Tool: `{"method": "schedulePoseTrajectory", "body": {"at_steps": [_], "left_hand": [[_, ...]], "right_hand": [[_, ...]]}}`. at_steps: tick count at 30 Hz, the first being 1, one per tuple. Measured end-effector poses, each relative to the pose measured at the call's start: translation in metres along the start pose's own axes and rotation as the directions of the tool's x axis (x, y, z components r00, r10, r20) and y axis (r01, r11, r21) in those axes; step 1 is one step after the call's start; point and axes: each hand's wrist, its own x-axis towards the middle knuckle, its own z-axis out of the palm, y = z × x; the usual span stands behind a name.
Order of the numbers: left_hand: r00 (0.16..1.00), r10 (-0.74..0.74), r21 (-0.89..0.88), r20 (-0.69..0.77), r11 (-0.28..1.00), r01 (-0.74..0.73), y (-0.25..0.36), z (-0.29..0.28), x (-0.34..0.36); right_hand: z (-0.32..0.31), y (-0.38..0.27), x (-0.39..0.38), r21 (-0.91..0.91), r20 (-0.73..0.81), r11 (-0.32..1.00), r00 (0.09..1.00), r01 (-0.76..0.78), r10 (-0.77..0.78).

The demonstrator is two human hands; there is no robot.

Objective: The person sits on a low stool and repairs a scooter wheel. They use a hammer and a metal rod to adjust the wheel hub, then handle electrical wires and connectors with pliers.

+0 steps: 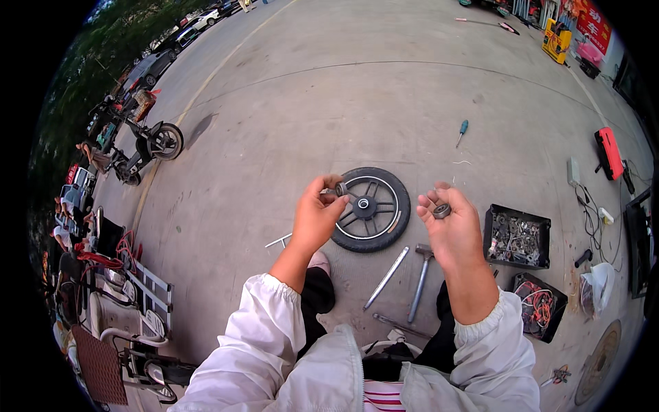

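Observation:
Between the thumb and fingers of my left hand [317, 214] a small round ball bearing [341, 189] is pinched, held up over the wheel's left edge. A second bearing [442, 211] rests on the fingers of my right hand [454, 230], which is turned palm up with the fingers curled around it. Below and between the hands, a black spoked wheel with its tyre [374, 242] lies flat on the concrete; its hub [364, 206] faces up with a light ring at the centre. Neither bearing touches the wheel's hub.
Near my feet lie a hammer [419, 285], a silver metal bar [386, 278] and pliers-like tool [401, 325]. To the right stand a black tray of small metal parts [518, 264] and a box of wires [542, 336]. A screwdriver [463, 132] lies farther off; an electric bike [147, 147] stands left.

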Motion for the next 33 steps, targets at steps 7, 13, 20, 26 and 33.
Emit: {"method": "schedulePoseTrajectory", "body": {"at_steps": [7,13,20,26,33], "left_hand": [[0.970,0.241,0.159,-0.027,0.959,-0.234,0.021,0.017,-0.012],[0.940,0.340,0.343,-0.012,0.885,-0.315,0.032,0.021,-0.014],[0.947,0.320,0.343,-0.029,0.893,-0.291,0.033,0.016,-0.017],[0.928,0.370,0.424,-0.035,0.847,-0.321,0.016,0.011,-0.010],[0.988,0.147,0.530,0.047,0.835,-0.150,-0.050,0.007,0.017]], "right_hand": [[0.008,0.000,-0.005,0.000,0.074,0.999,0.996,-0.049,0.049],[0.004,0.004,-0.008,-0.052,0.088,0.998,0.995,-0.038,0.042],[0.003,0.002,-0.013,-0.088,0.102,0.996,0.994,-0.026,0.035],[0.002,0.004,-0.015,-0.092,0.101,0.996,0.994,-0.022,0.031],[0.004,-0.003,-0.017,-0.111,0.102,0.994,0.995,0.002,0.009]]}}
